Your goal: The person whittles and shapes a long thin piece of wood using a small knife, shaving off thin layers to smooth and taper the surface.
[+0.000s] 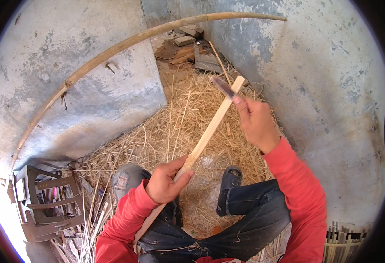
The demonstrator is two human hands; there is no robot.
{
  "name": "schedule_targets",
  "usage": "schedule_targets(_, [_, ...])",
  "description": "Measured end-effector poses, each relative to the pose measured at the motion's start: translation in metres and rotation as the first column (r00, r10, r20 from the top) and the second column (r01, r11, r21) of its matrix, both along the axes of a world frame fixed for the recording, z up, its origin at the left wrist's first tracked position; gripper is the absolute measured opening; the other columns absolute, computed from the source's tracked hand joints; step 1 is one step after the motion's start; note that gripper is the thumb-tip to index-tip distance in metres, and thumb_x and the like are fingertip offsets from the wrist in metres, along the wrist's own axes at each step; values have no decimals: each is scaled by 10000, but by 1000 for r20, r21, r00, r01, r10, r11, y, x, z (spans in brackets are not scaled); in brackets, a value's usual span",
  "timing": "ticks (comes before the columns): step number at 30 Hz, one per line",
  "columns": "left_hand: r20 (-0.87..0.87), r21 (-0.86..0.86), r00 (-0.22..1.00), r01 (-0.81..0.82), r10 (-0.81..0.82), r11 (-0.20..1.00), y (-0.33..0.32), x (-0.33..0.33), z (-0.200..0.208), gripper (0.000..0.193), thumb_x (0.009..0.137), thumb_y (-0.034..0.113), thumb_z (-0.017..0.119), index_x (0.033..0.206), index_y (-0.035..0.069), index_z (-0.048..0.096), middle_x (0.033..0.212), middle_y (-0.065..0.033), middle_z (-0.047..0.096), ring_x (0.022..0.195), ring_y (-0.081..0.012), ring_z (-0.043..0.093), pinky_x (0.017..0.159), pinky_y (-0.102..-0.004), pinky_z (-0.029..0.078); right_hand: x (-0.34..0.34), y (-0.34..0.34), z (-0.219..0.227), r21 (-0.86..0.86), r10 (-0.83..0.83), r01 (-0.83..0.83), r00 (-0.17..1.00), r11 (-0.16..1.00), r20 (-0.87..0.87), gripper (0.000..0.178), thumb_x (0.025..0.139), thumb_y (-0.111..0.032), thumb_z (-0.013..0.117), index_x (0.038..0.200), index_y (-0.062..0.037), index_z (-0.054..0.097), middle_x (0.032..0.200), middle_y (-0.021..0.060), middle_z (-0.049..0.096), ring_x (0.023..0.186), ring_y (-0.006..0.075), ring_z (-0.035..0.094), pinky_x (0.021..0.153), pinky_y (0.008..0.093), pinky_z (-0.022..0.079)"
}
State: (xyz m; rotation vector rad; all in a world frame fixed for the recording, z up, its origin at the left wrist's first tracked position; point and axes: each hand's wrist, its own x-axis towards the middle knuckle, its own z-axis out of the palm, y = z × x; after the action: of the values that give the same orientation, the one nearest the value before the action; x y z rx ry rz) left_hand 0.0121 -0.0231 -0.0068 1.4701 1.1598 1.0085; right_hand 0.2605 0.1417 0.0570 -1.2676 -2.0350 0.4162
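Note:
A long, pale bamboo strip (211, 128) slants up from beside my left thigh toward the far right. My left hand (168, 180) is closed round its lower middle, thumb laid along the top. In my right hand (256, 120) is a knife (223, 87), its handle hidden in the fist. The dark blade lies across the strip near the far end, its tip pointing up and left; whether it cuts into the strip I cannot tell.
Shavings (157, 136) cover the floor. A long bamboo pole (126, 42) arches across the left wall. At lower left stands a broken brown plastic chair (54, 204) beside loose strips. A slatted basket (343, 245) is at lower right; bricks (185, 40) lie in the far corner.

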Motion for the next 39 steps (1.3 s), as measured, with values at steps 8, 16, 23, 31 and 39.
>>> schedule_targets(8, [174,-65,982,-62,73,996,1,2,5,461,1001,24,631,1411,-142,499,1091,-73,681,975,-91,600,857,-241,496,-34,-35,-5,-43,200,-199,980,979,14,498,1066,-354,528,720,0,582,530,211,527,473,413,554,471,490,419])
schedule_targets(16, [167,-98,982,-75,90,992,0,0,9,445,1004,15,623,1411,-125,511,1072,-45,658,978,-66,571,850,-224,476,-44,-54,-13,-122,306,-308,951,944,-34,477,1062,-334,537,728,2,593,531,212,528,470,408,559,464,484,418])
schedule_targets(23, [194,-69,975,-97,108,993,3,0,9,341,1012,24,612,1329,-98,577,974,-3,628,870,-40,534,750,-210,449,-56,-75,-23,-144,381,-384,923,912,-50,491,1065,-345,524,727,3,599,526,216,527,469,405,563,456,478,417])
schedule_targets(31, [263,-82,960,-75,94,994,5,-4,7,253,1003,24,625,1235,-77,625,892,30,605,776,-16,478,651,-206,392,-61,-78,-19,-348,392,-444,895,826,-212,536,1052,-374,547,672,0,604,516,175,530,462,312,555,474,445,405])
schedule_targets(39, [218,-24,958,-185,185,983,7,4,9,380,972,12,658,1336,-83,601,997,-29,687,916,-49,586,796,-223,490,-51,-63,-4,-419,268,-373,919,828,-288,431,979,-376,670,774,1,706,545,50,513,538,111,489,507,362,395])
